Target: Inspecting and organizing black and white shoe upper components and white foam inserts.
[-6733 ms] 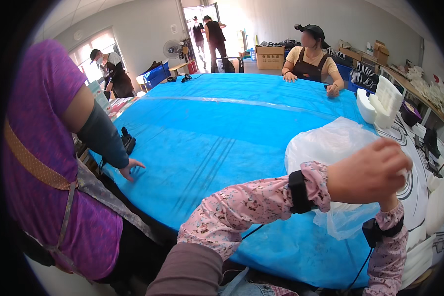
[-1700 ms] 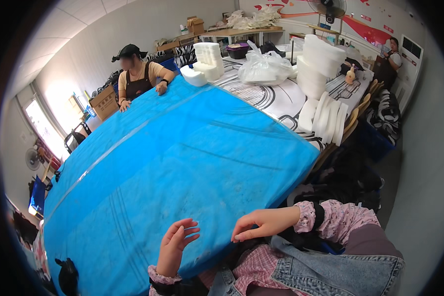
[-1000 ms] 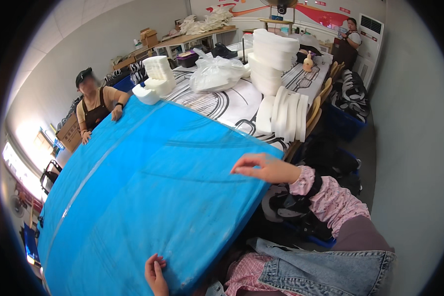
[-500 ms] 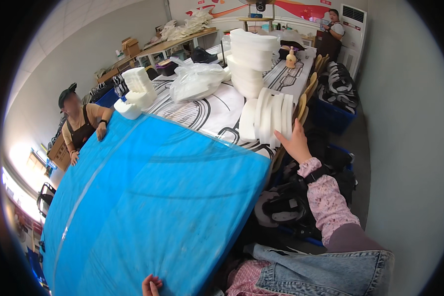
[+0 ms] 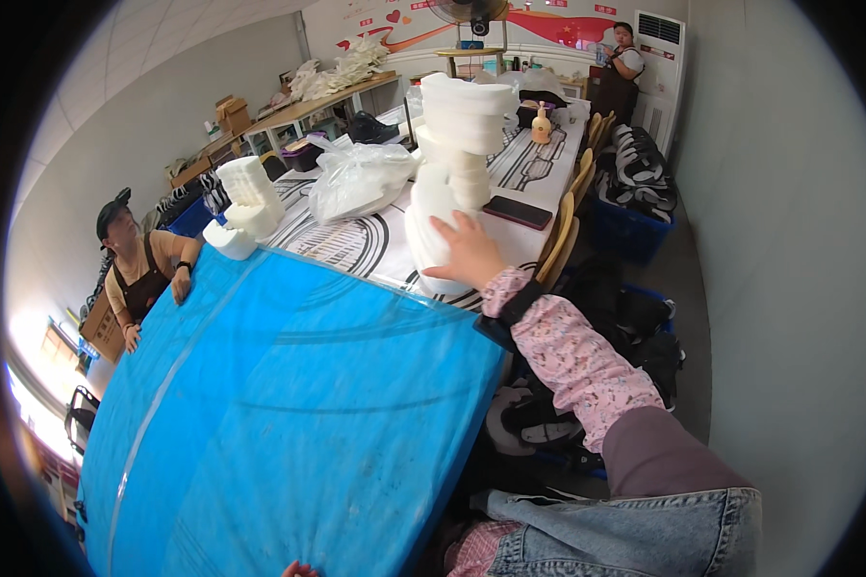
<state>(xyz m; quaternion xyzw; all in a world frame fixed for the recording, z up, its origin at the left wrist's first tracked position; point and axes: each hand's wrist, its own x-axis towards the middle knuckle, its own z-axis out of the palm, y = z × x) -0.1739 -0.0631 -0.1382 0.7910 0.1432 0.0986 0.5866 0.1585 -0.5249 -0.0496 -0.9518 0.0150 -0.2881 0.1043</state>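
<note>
My right hand (image 5: 471, 252) reaches across to the white patterned table with fingers spread, its palm and fingertips against a row of curved white foam pads (image 5: 423, 225). The hand hides part of this row. Right behind it rises a tall stack of similar white foam pads (image 5: 464, 111). Only a few fingertips of my left hand (image 5: 299, 570) show at the lower edge, over the blue plastic sheet (image 5: 356, 394), so its grip cannot be made out. The sheet spreads over the near part of the table.
A dark phone (image 5: 517, 212) lies right of the pads. A clear plastic bag (image 5: 361, 181), a smaller white foam stack (image 5: 248, 197) and a pump bottle (image 5: 541, 125) stand farther off. A person (image 5: 144, 260) leans at the left edge. Chairs (image 5: 560, 245) and a blue crate (image 5: 630, 229) line the right.
My right hand has moved left, and the row of foam pads is now pushed against the tall stack. The phone has come into sight. My left hand has slipped mostly out of view.
</note>
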